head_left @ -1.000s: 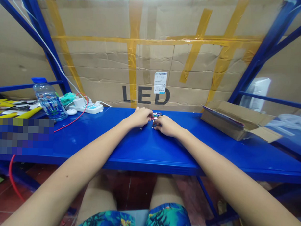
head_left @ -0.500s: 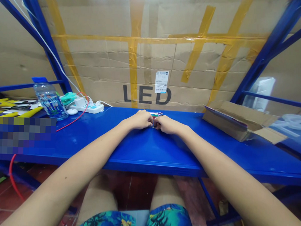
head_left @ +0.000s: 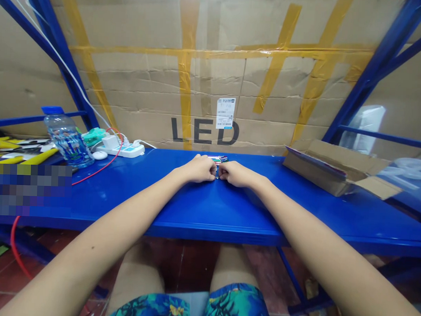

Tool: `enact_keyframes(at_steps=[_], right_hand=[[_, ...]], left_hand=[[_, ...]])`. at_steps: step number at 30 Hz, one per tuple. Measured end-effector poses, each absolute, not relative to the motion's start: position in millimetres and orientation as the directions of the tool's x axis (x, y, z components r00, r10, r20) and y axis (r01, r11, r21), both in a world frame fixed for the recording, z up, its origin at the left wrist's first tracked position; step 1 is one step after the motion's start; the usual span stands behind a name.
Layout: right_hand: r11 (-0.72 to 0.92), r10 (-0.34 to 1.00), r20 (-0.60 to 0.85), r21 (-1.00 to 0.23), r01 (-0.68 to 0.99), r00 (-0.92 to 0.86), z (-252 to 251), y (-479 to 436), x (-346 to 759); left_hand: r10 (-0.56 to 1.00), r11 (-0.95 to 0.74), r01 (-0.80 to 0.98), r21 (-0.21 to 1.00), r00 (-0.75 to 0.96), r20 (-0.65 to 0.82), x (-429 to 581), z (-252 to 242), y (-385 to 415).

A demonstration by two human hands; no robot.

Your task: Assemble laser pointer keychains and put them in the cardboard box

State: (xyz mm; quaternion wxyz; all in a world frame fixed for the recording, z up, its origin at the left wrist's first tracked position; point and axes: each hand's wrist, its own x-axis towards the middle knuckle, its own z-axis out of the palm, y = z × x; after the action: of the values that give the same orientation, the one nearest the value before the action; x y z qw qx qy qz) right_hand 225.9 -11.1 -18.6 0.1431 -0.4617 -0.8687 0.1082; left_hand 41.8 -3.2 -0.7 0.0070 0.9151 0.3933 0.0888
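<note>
My left hand point(head_left: 202, 169) rests low over the blue tabletop point(head_left: 208, 208), its fingers curled closed. Facing it across a narrow gap, my right hand point(head_left: 232, 173) is pinched closed too. A tiny shiny bit point(head_left: 217, 177) shows on the table between the fingertips; what it belongs to is hidden. Just beyond the hands lies a bundle of slim, shiny multi-coloured sticks point(head_left: 218, 158), pen-like, partly covered by the fingers. Whatever the fingers hold is too small and too covered to name.
At the left stand a plastic bottle point(head_left: 66, 139) with a blue cap and a white power strip point(head_left: 128, 150), with a red cable point(head_left: 104, 168) beside them. An open cardboard box point(head_left: 317, 171) sits at right. A large taped carton point(head_left: 147, 96) walls the back.
Both hands stay in nearly the same place, fingers closed. The gap between the fingertips looks slightly wider, and my left hand has shifted a touch. The view tilts slightly.
</note>
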Motion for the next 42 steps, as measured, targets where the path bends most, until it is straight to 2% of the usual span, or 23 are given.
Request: enact_keyframes(at_steps=[3, 6, 9, 12, 16, 19, 24, 30, 39, 42], right_hand=[[0.494, 0.868, 0.155, -0.352, 0.795, -0.471, -18, -10, 231], [0.452, 0.892, 0.169, -0.367, 0.813, -0.42, -17, -7, 238], [0.436, 0.9, 0.189, -0.374, 0.819, -0.393, -17, -4, 244], [0.425, 0.905, 0.19, -0.391, 0.817, -0.38, -17, -4, 247], [0.451, 0.893, 0.188, -0.402, 0.797, -0.41, -18, -7, 243], [0.472, 0.881, 0.189, -0.42, 0.775, -0.435, -18, -8, 239], [0.497, 0.858, 0.164, -0.506, 0.705, -0.488, -17, -4, 230], [0.476, 0.852, 0.13, -0.596, 0.647, -0.506, -21, 3, 227], [0.496, 0.832, 0.093, -0.564, 0.66, -0.547, -21, 8, 225], [0.498, 0.832, 0.097, -0.565, 0.658, -0.546, -20, 7, 226]], left_hand=[[0.686, -0.726, 0.679, 0.11, 0.705, 0.18, 42, 2, -7], [0.652, -0.755, 0.65, 0.089, 0.73, 0.204, 44, 0, -6], [0.635, -0.768, 0.639, 0.046, 0.75, 0.186, 47, -3, -5], [0.619, -0.783, 0.619, 0.061, 0.768, 0.161, 47, -4, -4], [0.635, -0.773, 0.623, 0.119, 0.756, 0.162, 41, 0, -3], [0.657, -0.751, 0.651, 0.109, 0.723, 0.213, 34, 3, 1], [0.713, -0.681, 0.725, 0.101, 0.627, 0.314, 25, 5, 8], [0.721, -0.672, 0.728, 0.134, 0.602, 0.344, 26, 4, 8], [0.723, -0.673, 0.719, 0.174, 0.592, 0.356, 28, 4, 8], [0.72, -0.683, 0.71, 0.171, 0.618, 0.315, 28, 3, 7]])
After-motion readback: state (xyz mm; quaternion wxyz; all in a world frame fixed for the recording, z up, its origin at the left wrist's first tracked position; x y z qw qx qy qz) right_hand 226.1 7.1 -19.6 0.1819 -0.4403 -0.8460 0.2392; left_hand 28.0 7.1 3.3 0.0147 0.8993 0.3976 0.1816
